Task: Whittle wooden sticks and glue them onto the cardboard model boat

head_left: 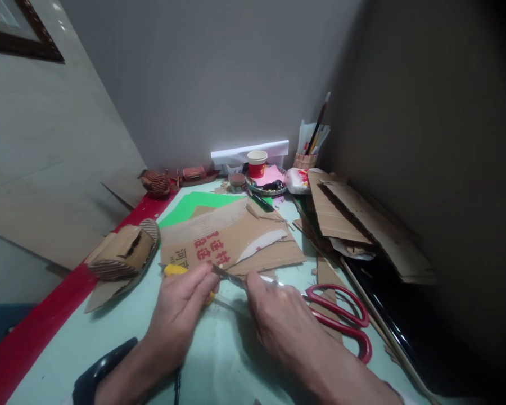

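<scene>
My left hand [181,309] is closed around a yellow object [175,270], which shows on both sides of the fingers; its exact kind is hidden. A thin dark strip [230,277] spans the gap between the hands, and my right hand [278,315] pinches its right end. Just beyond the hands lies a flat cardboard piece [211,239] with red printed characters and a torn white patch. Red-handled scissors [341,318] rest right of my right hand, their blades partly hidden behind it.
A cardboard boat model [124,253] stands at the left. Green paper [188,207] lies under the cardboard. Further back are small boat models [154,183], a red paper cup [257,164] and a brush holder [306,161]. Stacked cardboard [341,211] and a black panel [392,304] occupy the right.
</scene>
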Demonstrator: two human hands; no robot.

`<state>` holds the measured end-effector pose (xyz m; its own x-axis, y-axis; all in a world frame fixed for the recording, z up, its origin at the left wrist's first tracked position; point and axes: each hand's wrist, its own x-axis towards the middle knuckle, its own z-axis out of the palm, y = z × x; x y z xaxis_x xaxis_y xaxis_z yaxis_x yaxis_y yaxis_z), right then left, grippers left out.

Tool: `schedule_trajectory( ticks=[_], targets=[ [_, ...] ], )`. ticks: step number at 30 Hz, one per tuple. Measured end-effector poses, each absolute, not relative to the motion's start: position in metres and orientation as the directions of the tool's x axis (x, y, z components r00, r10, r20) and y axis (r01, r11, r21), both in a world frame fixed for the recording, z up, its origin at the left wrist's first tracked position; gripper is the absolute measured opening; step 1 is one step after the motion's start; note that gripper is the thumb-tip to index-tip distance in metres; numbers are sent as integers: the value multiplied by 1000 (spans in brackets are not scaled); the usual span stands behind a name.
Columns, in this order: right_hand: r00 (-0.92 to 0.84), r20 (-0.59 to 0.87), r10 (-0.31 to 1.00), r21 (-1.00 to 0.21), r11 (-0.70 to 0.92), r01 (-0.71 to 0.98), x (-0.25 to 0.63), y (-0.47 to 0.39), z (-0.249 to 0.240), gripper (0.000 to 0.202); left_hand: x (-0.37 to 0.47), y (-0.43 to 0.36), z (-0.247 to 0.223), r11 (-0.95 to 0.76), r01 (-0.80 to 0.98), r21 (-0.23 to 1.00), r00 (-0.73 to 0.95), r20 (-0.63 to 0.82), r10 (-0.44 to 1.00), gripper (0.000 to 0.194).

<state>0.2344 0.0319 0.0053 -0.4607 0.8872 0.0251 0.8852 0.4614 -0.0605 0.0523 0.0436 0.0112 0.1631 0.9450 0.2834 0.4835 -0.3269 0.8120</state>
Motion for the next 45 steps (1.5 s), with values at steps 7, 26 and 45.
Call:
schedule_trajectory(
  ticks=[7, 26, 45],
  targets=[
    [-438, -30, 899, -82, 434, 897, 233, 36, 7, 34, 57, 44, 7, -538, 563, 627, 253, 489, 835, 27],
    [-394, -87, 915, -166, 377, 911, 232, 35, 15, 36, 52, 47, 8, -281, 408, 869, 213, 208, 955, 36],
    [-290, 62, 955, -361, 293, 886, 244, 44, 2, 29, 51, 38, 34, -12, -5, 1000, 97, 12, 995, 37]
  ],
)
